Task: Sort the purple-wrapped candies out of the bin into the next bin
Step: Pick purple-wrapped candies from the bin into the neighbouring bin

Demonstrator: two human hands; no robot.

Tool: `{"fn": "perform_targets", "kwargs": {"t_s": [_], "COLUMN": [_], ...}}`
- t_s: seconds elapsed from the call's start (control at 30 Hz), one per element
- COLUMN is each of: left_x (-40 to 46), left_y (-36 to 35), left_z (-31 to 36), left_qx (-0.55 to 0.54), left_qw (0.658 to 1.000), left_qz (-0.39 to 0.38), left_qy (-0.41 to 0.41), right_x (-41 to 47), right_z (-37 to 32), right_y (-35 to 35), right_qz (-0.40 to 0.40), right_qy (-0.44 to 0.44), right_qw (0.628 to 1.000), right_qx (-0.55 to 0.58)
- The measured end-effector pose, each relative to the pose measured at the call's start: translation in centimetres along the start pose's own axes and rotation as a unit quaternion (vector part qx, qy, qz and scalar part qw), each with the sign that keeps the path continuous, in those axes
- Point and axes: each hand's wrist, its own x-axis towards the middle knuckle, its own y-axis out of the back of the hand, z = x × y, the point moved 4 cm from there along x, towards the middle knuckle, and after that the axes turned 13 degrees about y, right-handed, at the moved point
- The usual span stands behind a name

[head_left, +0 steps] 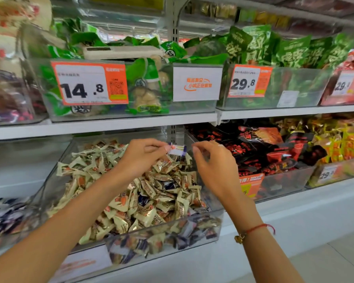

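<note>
Candy in hand: purple-wrapped candy point(177, 150), white and purple, held in the air above the back of the middle bin
Left hand: left hand point(143, 157) pinches the candy's left end between thumb and fingertips, the other fingers curled under
Right hand: right hand point(212, 163) hovers just right of the candy, fingers loosely bent and holding nothing; whether a fingertip touches the wrapper is hard to tell
Wrist: red string bracelet point(253, 228) with a small gold charm on the right wrist
Middle bin: clear plastic bin point(217, 223) on the lower shelf, heaped with beige-gold wrapped candies point(119, 205); several purple-wrapped pieces point(144, 199) lie mixed in, more of them near the front wall
Left bin: neighbouring clear bin point(6, 221) at the lower left, holding purple and white wrapped candies, blurred at the frame edge
Right bin: bin of black and red snack packs point(274, 152) just right of the middle bin, yellow and orange packs point(339, 139) beyond it
Upper shelf: clear bins of green snack packets point(290, 50), with orange price tags reading 14.8 point(89, 83) and 29.8 point(249, 81)
Floor: pale tiles point(325, 260) at the lower right
</note>
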Motion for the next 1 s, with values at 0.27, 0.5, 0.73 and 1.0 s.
{"fn": "perform_targets", "kwargs": {"t_s": [0.27,0.5,0.73,1.0], "left_x": [-1.4,2.6,4.1,4.0], "left_y": [-0.6,-1.5,-0.5,0.4], "left_z": [0.2,-4.1,-3.1,-3.4], "left_qx": [-0.043,0.488,0.524,0.549], "left_qw": [0.999,0.868,0.841,0.828], "left_qz": [-0.018,-0.043,0.031,-0.013], "left_qy": [-0.024,-0.085,-0.134,-0.11], "right_x": [-0.2,-0.4,0.2,1.7], "right_z": [-2.6,-1.0,-1.5,-0.5], "right_y": [0.5,0.8,-0.7,-3.8], "right_qz": [0.103,0.121,0.064,-0.04], "right_qy": [-0.067,-0.19,-0.262,-0.306], "right_qw": [0.967,0.89,0.832,0.881], "right_qx": [0.221,0.397,0.484,0.359]}}
